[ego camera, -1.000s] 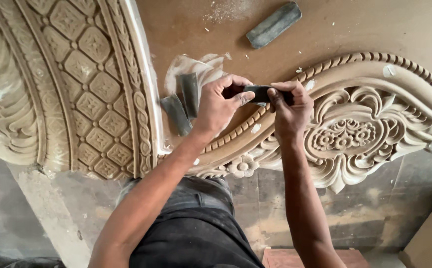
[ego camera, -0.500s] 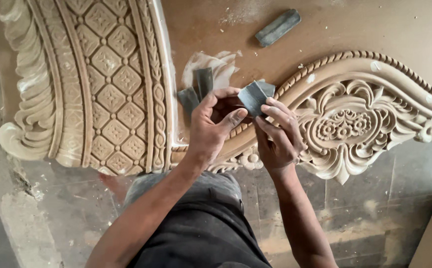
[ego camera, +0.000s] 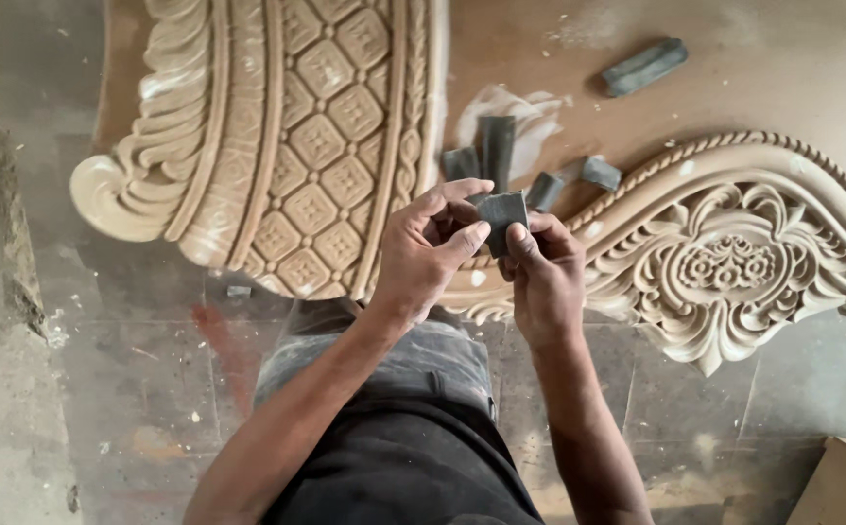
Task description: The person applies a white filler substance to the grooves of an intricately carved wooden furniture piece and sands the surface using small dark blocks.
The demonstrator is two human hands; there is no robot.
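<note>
1. The left hand (ego camera: 423, 255) is curled, with its thumb pressed against the left side of a small folded piece of grey sandpaper (ego camera: 502, 218) and its fingers bent in behind it, pinching it.
2. The right hand (ego camera: 543, 277) meets it from the right: its thumb lies on the near face of the sandpaper and its fingers wrap behind, so both hands grip the same piece.
3. The sandpaper is held up in the air, in front of the near left end of the carved scroll panel (ego camera: 734, 258).
4. Just beyond the hands, several rolled grey sandpaper scraps (ego camera: 496, 151) lie on the brown board (ego camera: 782, 97), near a patch of white dust.
5. A longer grey block (ego camera: 644, 66) lies farther away to the right.
6. To the left sits a lattice-carved panel (ego camera: 306, 146).
</note>
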